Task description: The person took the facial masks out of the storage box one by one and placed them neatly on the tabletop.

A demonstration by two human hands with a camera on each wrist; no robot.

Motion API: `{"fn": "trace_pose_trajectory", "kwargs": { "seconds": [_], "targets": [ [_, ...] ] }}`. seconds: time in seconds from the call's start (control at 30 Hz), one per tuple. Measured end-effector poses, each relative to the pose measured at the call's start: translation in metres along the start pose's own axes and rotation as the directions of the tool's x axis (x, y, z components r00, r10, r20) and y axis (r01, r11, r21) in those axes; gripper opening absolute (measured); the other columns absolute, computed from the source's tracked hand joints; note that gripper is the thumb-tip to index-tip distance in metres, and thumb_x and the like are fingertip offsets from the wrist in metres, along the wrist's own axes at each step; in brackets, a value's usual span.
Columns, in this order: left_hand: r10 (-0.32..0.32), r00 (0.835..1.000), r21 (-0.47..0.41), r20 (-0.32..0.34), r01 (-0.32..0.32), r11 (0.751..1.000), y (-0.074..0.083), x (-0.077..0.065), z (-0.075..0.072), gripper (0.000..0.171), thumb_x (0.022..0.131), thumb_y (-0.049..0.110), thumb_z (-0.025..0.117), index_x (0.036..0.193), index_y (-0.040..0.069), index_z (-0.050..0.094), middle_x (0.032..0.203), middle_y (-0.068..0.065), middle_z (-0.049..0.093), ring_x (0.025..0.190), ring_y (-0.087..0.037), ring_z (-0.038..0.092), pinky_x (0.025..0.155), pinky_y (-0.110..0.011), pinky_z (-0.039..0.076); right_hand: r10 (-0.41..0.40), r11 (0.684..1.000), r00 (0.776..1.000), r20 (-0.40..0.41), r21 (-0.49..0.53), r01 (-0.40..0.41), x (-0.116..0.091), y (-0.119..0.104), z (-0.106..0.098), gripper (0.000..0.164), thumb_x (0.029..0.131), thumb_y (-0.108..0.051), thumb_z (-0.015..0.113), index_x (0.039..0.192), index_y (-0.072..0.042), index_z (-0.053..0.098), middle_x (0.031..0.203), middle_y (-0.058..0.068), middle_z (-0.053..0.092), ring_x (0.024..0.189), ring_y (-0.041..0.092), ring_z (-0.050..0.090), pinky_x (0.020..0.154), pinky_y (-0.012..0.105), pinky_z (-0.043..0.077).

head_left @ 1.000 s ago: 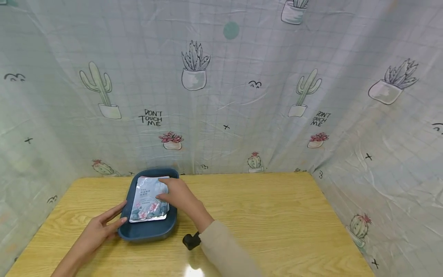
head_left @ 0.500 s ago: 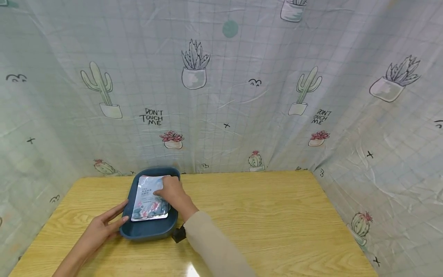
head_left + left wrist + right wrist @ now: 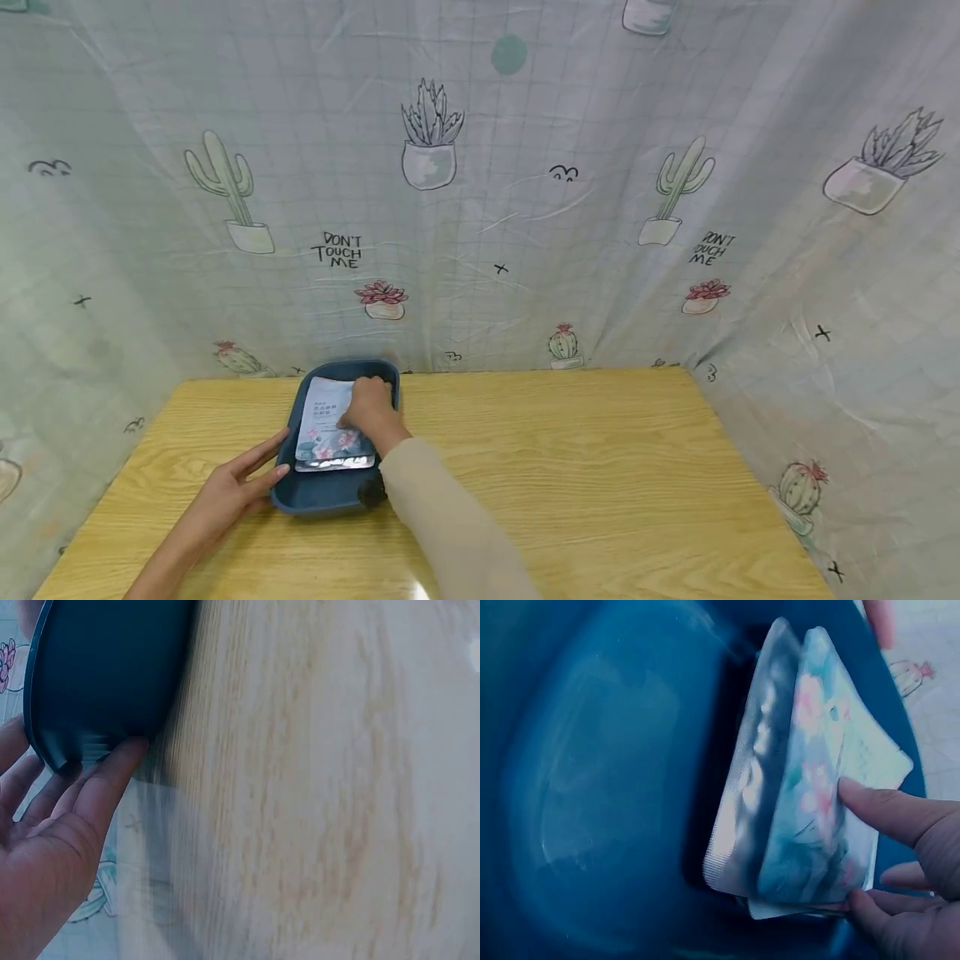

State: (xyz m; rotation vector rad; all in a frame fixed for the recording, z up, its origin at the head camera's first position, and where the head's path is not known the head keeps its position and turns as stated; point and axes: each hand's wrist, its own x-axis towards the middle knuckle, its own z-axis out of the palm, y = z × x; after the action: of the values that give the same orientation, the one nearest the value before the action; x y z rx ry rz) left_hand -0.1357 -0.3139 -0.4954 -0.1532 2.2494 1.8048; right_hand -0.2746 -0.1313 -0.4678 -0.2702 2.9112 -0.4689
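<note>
A dark blue tray (image 3: 324, 497) stands at the left of the table in the head view. Inside it lie several flat foil packets; a pale floral-printed packet (image 3: 326, 417) is on top. My right hand (image 3: 371, 407) pinches this packet along its right edge, thumb on the printed face and fingertips at the edge in the right wrist view. There, a silvery packet (image 3: 744, 802) shows beside and below the floral packet (image 3: 810, 795). With fairly straight fingers, my left hand (image 3: 234, 492) touches the tray's left side; the left wrist view shows those fingers against the outer wall (image 3: 105, 682).
The wood-grain table (image 3: 570, 475) extends to the right of the tray. Behind it and at both sides hangs a pale curtain (image 3: 495, 208) printed with cacti. A black wrist-worn device (image 3: 371, 492) sits over the tray's front right corner.
My right hand has moved in on the packets and its fingers have closed on the top one's right edge. More silver shows below the top packet. My left hand stays on the tray.
</note>
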Motion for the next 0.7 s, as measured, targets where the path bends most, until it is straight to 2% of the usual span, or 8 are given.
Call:
{"fn": "trace_pose_trajectory", "kwargs": {
  "seconds": [0.07, 0.1, 0.2, 0.37, 0.5, 0.57, 0.7],
  "targets": [
    [-0.011, 1.0, -0.027, -0.001, 0.011, 1.0, -0.001, 0.0, 0.002, 0.079, 0.1, 0.029, 0.067, 0.164, 0.016, 0.023, 0.168, -0.024, 0.013, 0.122, -0.003, 0.054, 0.094, -0.039, 0.058, 0.046, 0.999, 0.999, -0.01, 0.016, -0.046, 0.004, -0.001, 0.004, 0.063, 0.069, -0.045, 0.095, 0.119, -0.013, 0.073, 0.122, 0.002, 0.065, 0.119, 0.018, 0.055, 0.105, 0.03, 0.045],
    [-0.016, 1.0, -0.037, 0.001, 0.016, 0.999, -0.001, 0.0, 0.002, 0.079, 0.1, 0.029, 0.067, 0.164, 0.016, 0.023, 0.168, -0.024, 0.012, 0.124, -0.005, 0.053, 0.094, -0.039, 0.058, 0.084, 0.996, 0.996, 0.009, 0.026, -0.085, 0.001, -0.003, -0.002, 0.066, 0.068, -0.045, 0.095, 0.121, -0.012, 0.073, 0.125, 0.003, 0.064, 0.121, 0.019, 0.053, 0.106, 0.028, 0.045],
    [-0.021, 1.0, -0.058, 0.004, 0.021, 0.998, -0.002, -0.001, 0.001, 0.079, 0.101, 0.028, 0.067, 0.164, 0.016, 0.021, 0.168, -0.023, 0.011, 0.126, -0.006, 0.052, 0.096, -0.039, 0.057, 0.149, 0.988, 0.989, 0.021, 0.043, -0.15, 0.01, -0.009, 0.003, 0.073, 0.064, -0.045, 0.097, 0.125, -0.012, 0.072, 0.129, 0.007, 0.061, 0.124, 0.023, 0.05, 0.107, 0.027, 0.044],
    [-0.034, 0.999, -0.049, 0.003, 0.034, 0.998, -0.002, -0.003, -0.001, 0.079, 0.101, 0.028, 0.067, 0.164, 0.015, 0.022, 0.168, -0.023, 0.012, 0.125, -0.007, 0.052, 0.095, -0.039, 0.057, 0.178, 0.982, 0.981, 0.076, -0.08, -0.172, 0.021, -0.017, 0.01, 0.08, 0.064, -0.05, 0.095, 0.132, -0.017, 0.068, 0.127, 0.002, 0.064, 0.117, 0.022, 0.048, 0.106, 0.028, 0.041],
    [-0.02, 1.0, -0.043, 0.003, 0.021, 0.999, -0.001, -0.003, -0.001, 0.077, 0.101, 0.026, 0.066, 0.164, 0.015, 0.023, 0.168, -0.023, 0.013, 0.125, -0.009, 0.053, 0.095, -0.04, 0.057, 0.173, 0.977, 0.982, 0.071, -0.136, -0.163, 0.023, -0.021, 0.011, 0.08, 0.066, -0.053, 0.093, 0.133, -0.019, 0.067, 0.127, -0.001, 0.064, 0.115, 0.021, 0.047, 0.107, 0.03, 0.039],
    [-0.013, 1.0, -0.049, 0.002, 0.013, 0.999, 0.0, -0.002, -0.001, 0.077, 0.101, 0.025, 0.066, 0.164, 0.015, 0.023, 0.168, -0.023, 0.013, 0.124, -0.008, 0.054, 0.095, -0.04, 0.057, 0.172, 0.978, 0.983, 0.06, -0.129, -0.163, 0.021, -0.022, 0.009, 0.077, 0.066, -0.052, 0.094, 0.13, -0.019, 0.068, 0.124, -0.001, 0.065, 0.114, 0.021, 0.047, 0.104, 0.03, 0.04],
    [-0.001, 1.0, -0.041, 0.012, 0.001, 0.999, 0.0, -0.001, -0.002, 0.076, 0.102, 0.025, 0.065, 0.164, 0.015, 0.022, 0.168, -0.024, 0.013, 0.125, -0.01, 0.054, 0.095, -0.04, 0.057, 0.211, 0.977, 0.976, 0.048, -0.019, -0.21, 0.014, -0.022, 0.006, 0.075, 0.066, -0.044, 0.096, 0.127, -0.013, 0.067, 0.125, 0.009, 0.059, 0.115, 0.025, 0.047, 0.097, 0.031, 0.047]
  ]
}}
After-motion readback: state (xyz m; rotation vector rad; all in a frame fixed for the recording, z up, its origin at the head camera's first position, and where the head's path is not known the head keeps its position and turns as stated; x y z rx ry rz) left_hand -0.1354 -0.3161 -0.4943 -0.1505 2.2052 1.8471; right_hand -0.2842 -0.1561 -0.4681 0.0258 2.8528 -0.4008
